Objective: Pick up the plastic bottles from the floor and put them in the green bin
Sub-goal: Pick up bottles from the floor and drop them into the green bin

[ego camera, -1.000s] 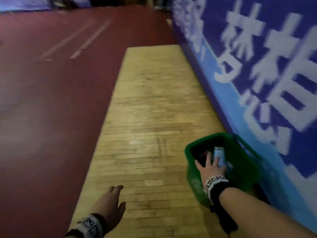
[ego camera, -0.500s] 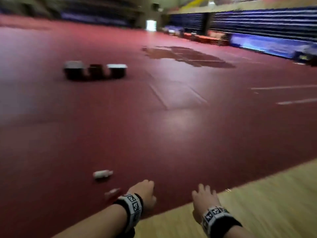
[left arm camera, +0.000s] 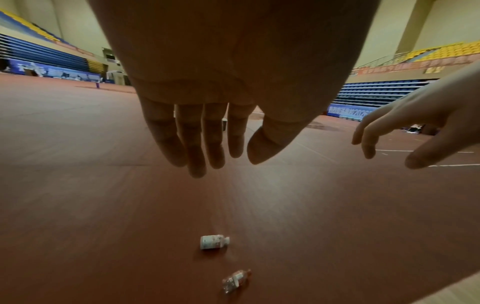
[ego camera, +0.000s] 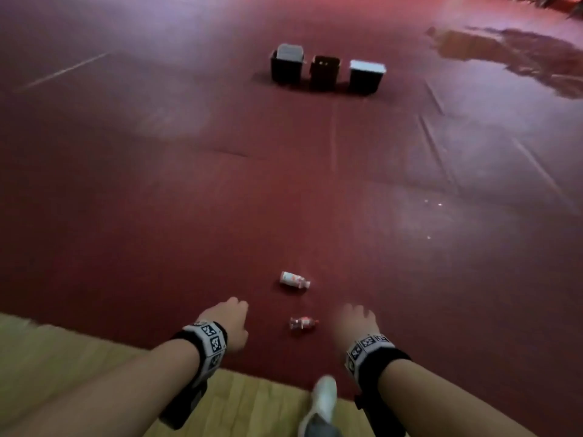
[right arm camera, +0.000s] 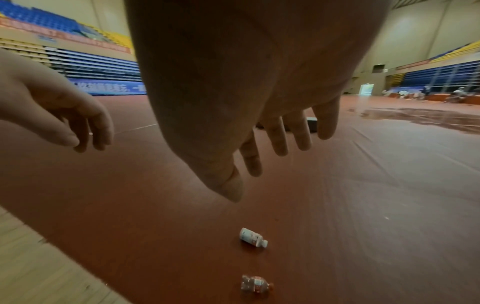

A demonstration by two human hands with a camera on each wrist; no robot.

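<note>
Two small plastic bottles lie on their sides on the red floor. The white bottle [ego camera: 294, 280] [left arm camera: 214, 242] [right arm camera: 253, 237] is the farther one. The clear bottle with a red cap [ego camera: 303, 323] [left arm camera: 235, 280] [right arm camera: 255, 284] lies nearer, between my two hands in the head view. My left hand [ego camera: 232, 323] [left arm camera: 207, 144] hangs above the floor with relaxed fingers and holds nothing. My right hand [ego camera: 358, 321] [right arm camera: 275, 152] is likewise empty, fingers loosely spread. The green bin is out of view.
Three dark bins [ego camera: 326, 72] stand in a row far ahead on the red floor. A wet, shiny patch [ego camera: 517, 55] spreads at the far right. A wooden floor strip [ego camera: 63, 367] runs under my arms, and my white shoe [ego camera: 323, 395] steps at its edge.
A second ago my right hand held a bottle over the green bin by the blue wall. I have turned away; both hands are empty and the two bottles lie closer ahead.
</note>
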